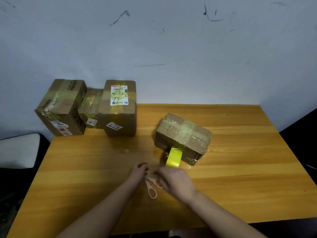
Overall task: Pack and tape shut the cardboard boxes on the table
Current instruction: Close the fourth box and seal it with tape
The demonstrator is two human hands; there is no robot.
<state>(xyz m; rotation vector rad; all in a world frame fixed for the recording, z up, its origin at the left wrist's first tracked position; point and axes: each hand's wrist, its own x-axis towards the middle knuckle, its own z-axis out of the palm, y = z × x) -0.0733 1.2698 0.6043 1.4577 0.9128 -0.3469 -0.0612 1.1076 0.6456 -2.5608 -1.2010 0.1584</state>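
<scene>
I see both hands over pink scissors (151, 187) at table (240, 186) front, left hand (139, 170) curled, right hand (175, 182) grip unclear, yellow tape roll (174, 157) touching taped box (184, 134).

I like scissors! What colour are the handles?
Pale pink scissors, on the table between the hands, seen in the head view.
</scene>
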